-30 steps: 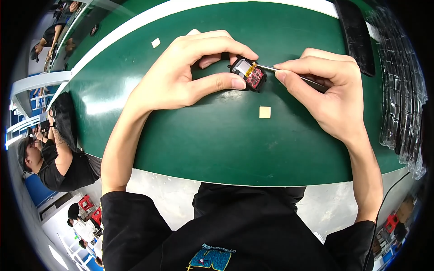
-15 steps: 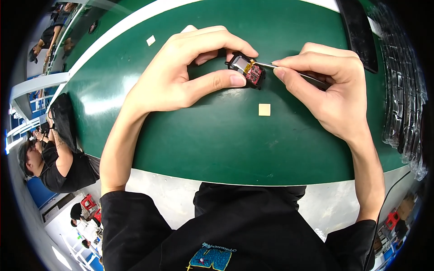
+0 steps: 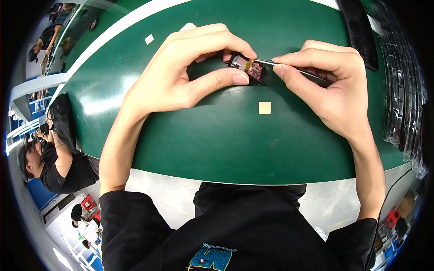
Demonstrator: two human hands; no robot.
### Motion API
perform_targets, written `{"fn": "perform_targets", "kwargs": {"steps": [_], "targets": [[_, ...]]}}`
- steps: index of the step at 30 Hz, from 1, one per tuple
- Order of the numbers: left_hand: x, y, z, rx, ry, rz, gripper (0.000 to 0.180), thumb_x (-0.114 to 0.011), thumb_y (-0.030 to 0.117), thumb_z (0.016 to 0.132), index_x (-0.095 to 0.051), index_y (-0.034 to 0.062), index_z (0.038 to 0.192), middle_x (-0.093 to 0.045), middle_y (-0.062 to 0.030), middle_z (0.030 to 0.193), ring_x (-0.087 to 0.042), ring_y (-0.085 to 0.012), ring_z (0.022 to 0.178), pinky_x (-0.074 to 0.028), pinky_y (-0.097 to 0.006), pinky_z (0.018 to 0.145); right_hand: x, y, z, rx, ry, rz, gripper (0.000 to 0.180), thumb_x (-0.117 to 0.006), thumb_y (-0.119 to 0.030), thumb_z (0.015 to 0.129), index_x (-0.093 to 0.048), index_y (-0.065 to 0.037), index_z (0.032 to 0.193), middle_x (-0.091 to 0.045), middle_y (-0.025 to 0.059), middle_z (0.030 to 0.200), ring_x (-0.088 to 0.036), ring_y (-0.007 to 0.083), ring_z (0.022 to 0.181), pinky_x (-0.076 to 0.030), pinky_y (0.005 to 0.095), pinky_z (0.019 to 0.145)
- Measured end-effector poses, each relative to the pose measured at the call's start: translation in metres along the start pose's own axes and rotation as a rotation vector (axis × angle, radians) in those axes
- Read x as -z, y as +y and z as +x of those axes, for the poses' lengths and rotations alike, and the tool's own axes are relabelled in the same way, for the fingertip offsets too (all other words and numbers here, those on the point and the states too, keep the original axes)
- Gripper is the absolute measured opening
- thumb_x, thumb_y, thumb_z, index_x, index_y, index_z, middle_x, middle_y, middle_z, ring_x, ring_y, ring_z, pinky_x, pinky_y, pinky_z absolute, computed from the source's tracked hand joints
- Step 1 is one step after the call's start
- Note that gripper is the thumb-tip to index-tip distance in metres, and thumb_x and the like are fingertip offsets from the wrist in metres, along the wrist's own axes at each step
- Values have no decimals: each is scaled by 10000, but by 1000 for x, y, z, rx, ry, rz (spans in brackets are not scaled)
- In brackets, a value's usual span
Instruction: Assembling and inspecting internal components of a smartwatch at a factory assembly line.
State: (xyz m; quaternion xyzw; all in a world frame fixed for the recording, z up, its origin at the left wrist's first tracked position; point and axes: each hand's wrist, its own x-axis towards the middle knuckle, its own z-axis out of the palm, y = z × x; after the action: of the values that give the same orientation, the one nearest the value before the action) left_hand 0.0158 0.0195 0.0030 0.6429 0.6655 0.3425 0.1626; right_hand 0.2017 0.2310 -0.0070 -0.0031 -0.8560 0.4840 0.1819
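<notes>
My left hand (image 3: 190,67) pinches a small black device (image 3: 247,67) with a red circuit board between thumb and fingers, resting it on the green mat (image 3: 217,135). My right hand (image 3: 330,86) grips thin metal tweezers (image 3: 275,64), whose tip touches the top of the device. A small beige square piece (image 3: 264,107) lies on the mat just below both hands.
A second pale square (image 3: 149,39) lies on the mat at far left. A black strip (image 3: 359,31) and a stack of clear plastic trays (image 3: 402,90) run along the right edge. People sit at the left, beyond the bench's edge (image 3: 58,153).
Both hands have kept their grip and shifted only slightly upward in the picture; the tweezers stay at the device.
</notes>
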Motion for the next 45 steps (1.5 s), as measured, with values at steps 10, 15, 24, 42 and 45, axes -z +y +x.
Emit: {"fn": "perform_targets", "kwargs": {"steps": [10, 15, 24, 42, 45], "targets": [[1, -1, 1, 52, -9, -50, 413, -883, 138, 834, -808, 87, 1237, -734, -18, 995, -457, -138, 729, -374, -318, 755, 1, 2, -1, 32, -17, -17, 142, -842, 24, 910, -871, 1, 1047, -628, 2, 693, -499, 46, 598, -306, 262, 534], [2, 0, 2, 83, -16, -51, 406, -888, 153, 829, -815, 82, 1223, -740, -18, 981, -453, -135, 721, -367, -312, 734, 0, -1, -1, 29, -1, -28, 153, -844, 32, 898, -871, -1, 1045, -641, 6, 693, -498, 43, 590, -300, 258, 522], [1, -3, 1, 51, -4, -56, 422, -898, 160, 821, -818, 81, 1227, -747, -27, 980, -461, -135, 714, -372, -310, 733, 1, 2, -1, 68, 2, -44, 156, -846, 36, 892, -872, 2, 1042, -637, 12, 687, -500, 48, 583, -310, 259, 521], [1, 0, 0, 55, 12, -36, 452, -906, 123, 791, -816, 85, 1232, -741, -18, 986, -459, -136, 721, -383, -309, 755, 0, -1, -3, 64, 6, -71, 136, -836, 48, 879, -862, 22, 1010, -625, 23, 670, -512, 55, 583, -317, 267, 525], [5, 3, 0, 71, -14, -14, 490, -931, 135, 763, -809, 78, 1234, -730, -13, 977, -456, -131, 731, -381, -306, 755, 8, -6, -4, 20, -21, -56, 127, -830, 48, 907, -860, 29, 1029, -651, 23, 710, -528, 51, 604, -346, 258, 536]]}}
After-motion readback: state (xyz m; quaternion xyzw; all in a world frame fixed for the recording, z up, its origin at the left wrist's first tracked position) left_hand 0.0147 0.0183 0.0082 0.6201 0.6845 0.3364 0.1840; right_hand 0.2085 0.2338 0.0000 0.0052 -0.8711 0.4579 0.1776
